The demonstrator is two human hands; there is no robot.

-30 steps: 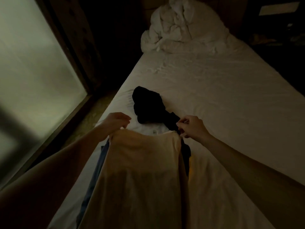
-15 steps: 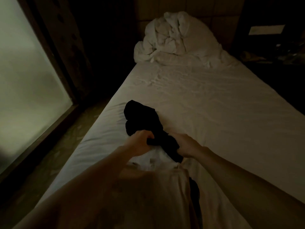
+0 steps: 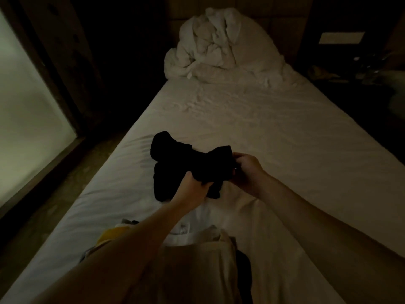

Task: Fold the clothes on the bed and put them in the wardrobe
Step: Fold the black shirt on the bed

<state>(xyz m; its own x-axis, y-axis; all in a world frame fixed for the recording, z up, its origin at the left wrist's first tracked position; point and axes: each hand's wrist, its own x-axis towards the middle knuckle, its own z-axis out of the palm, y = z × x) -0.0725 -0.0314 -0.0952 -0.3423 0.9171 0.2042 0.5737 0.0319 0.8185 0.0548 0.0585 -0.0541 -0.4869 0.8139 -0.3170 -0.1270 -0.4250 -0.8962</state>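
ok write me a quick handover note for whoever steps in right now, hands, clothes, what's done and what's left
Left hand grips the black garment's near edge; right hand pinches its right end. It is bunched, partly lifted off the bed.
A beige garment lies on a pile of other clothes at the near end.
Done: black garment picked up.
Left: fold it and the rest, then take everything to the wardrobe, which is not in view.

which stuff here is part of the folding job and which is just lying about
Job: black garment, gripped by left hand and right hand; beige garment; white garment; yellow garment.
Lying about: bunched duvet; bed sheet; window.
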